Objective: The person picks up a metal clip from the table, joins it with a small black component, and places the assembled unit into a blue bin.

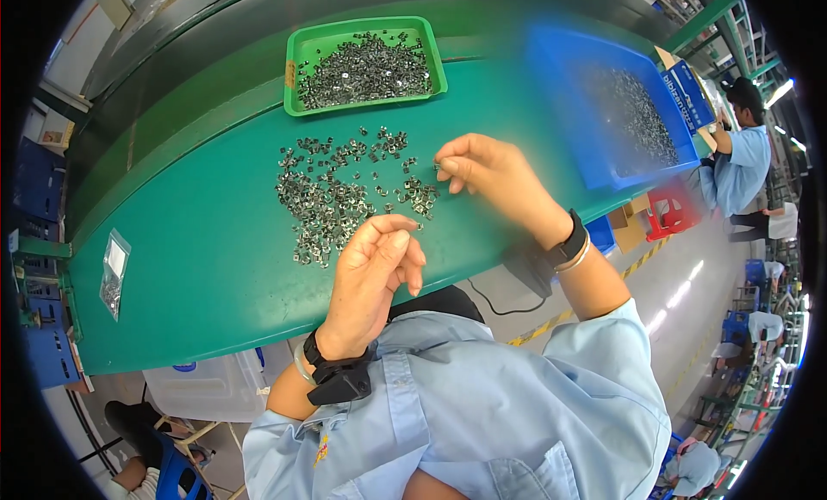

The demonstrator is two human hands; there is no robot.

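Observation:
Many small shiny metal parts (323,209) lie in a loose heap on the green table, in front of me. A smaller cluster of the same parts (419,196) sits between my two hands. My left hand (372,272) is over the near edge of the heap, with thumb and index finger drawn together. One part shows by its index fingertip, but whether the fingers grip it is unclear. To the right of the cluster, my right hand (489,174) pinches a tiny metal part (437,166) between thumb and index finger.
A green tray (295,104) full of similar parts stands at the back. On the right is a blue bin (594,160), partly blurred, holding more parts. A clear plastic bag (113,276) lies at the table's left end. Other people (743,160) are at the far right.

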